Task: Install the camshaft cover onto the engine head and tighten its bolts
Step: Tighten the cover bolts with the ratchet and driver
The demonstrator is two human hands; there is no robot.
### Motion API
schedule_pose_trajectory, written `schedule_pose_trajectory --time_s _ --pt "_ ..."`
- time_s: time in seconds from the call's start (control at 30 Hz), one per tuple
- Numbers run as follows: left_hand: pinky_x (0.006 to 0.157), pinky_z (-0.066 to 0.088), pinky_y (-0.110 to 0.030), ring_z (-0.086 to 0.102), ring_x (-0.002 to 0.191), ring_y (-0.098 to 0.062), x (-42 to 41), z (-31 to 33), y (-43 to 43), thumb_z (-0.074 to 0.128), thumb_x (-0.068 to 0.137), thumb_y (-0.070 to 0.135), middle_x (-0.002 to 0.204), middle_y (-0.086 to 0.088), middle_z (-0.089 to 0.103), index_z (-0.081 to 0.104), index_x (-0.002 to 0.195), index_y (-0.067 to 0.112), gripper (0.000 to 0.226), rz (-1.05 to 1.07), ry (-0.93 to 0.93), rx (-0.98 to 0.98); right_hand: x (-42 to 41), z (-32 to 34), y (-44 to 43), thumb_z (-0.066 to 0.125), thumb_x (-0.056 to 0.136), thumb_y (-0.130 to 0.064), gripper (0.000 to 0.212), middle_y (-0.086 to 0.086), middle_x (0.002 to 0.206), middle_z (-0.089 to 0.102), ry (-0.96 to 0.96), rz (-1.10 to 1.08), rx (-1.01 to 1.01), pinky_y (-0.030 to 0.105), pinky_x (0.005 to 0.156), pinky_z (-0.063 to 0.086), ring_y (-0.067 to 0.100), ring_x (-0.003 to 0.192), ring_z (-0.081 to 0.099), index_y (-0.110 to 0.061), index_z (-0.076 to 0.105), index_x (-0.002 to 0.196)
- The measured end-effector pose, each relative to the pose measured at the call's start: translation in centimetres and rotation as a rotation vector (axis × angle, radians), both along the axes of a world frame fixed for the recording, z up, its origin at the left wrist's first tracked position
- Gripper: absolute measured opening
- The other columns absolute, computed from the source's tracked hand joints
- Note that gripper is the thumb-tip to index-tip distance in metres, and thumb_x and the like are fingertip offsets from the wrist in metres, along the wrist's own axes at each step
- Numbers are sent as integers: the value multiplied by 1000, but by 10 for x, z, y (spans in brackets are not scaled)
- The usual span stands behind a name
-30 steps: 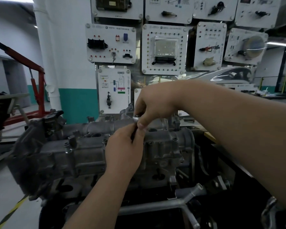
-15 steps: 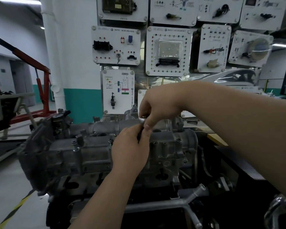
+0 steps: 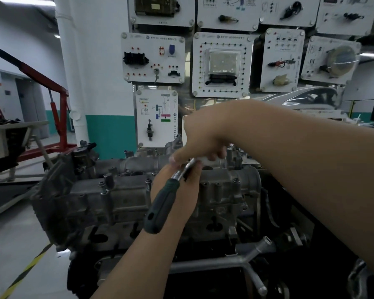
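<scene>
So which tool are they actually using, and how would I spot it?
Find the big grey engine in the middle of the view; the left hand and right hand meet over its top. The ratchet slants from there down towards the camera, across the left hand. Unlike the rough grey castings around it, it has a shiny chrome neck and a smooth dark green handle.

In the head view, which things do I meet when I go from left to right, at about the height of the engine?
Red crane → white pipe → ratchet → right hand. The engine spans the middle, so it is left out.
</scene>
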State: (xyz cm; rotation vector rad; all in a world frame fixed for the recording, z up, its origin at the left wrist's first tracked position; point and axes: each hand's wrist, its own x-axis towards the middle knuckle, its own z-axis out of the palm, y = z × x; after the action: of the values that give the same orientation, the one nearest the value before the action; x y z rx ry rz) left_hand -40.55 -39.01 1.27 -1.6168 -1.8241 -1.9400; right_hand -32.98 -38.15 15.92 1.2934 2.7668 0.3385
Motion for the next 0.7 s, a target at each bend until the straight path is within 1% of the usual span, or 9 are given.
schedule_pose_trajectory --time_s 0.1,0.17,0.23,0.3,0.4,0.47,0.57,0.63,0.7 --pt "48 41 -18 58 56 -1 -6 0 4 57 89 35 60 10 61 55 61 33 28 -44 -48 -65 -3 -3 -1 50 91 -62 57 -3 43 58 -21 -125 -234 22 48 46 15 39 58 -9 56 72" --pt "50 43 -29 57 56 -12 -11 -3 3 54 88 34 62 2 61 56 62 27 27 -53 54 -105 0 2 -1 56 91 -52 45 -2 52 64 -45 -123 -253 26 57 51 16 55 65 -11 60 74" --pt "46 37 -30 46 47 -9 -13 -2 0 50 90 36 54 3 55 57 62 23 31 -80 144 -82 2 7 -3 64 90 -40 29 -3 64 70 -112 -101 -193 30 63 53 17 74 69 -15 64 76" --pt "44 32 -27 41 41 -8 -13 1 -2 48 93 42 50 3 51 58 65 26 34 -130 166 -82 4 9 -5 66 88 -33 16 -2 79 69 -219 -58 -57 27 60 48 13 78 66 -17 67 86" --pt "47 37 -29 49 46 -11 -15 4 -2 43 96 44 57 -1 58 64 82 30 29 -149 173 -145 7 5 1 68 86 -37 30 -2 101 67 -258 42 190 23 54 36 13 83 59 -20 67 111" --pt "48 34 -27 50 54 -16 -16 5 -1 39 98 45 59 1 55 61 81 30 32 -123 204 -184 8 1 7 67 86 -43 30 -3 92 70 -175 74 162 23 56 41 15 81 64 -18 71 101" --pt "48 32 -28 46 61 -16 -15 4 0 42 98 38 63 5 50 46 68 31 31 -66 290 -193 9 -3 11 57 91 -51 43 -4 49 65 -33 -31 -15 22 46 45 14 48 65 -14 65 70" --pt "55 45 -30 55 66 -13 -13 3 2 53 92 30 70 7 59 54 77 30 15 -78 186 -166 7 -5 12 51 93 -53 49 -4 38 58 42 -95 -116 19 39 45 15 36 60 -11 59 70" --pt "56 47 -27 55 61 -4 -12 3 3 56 89 25 68 9 62 57 76 28 13 -50 98 -133 4 -5 13 55 90 -56 48 -4 39 59 60 -92 -123 22 43 49 15 39 63 -11 58 72"
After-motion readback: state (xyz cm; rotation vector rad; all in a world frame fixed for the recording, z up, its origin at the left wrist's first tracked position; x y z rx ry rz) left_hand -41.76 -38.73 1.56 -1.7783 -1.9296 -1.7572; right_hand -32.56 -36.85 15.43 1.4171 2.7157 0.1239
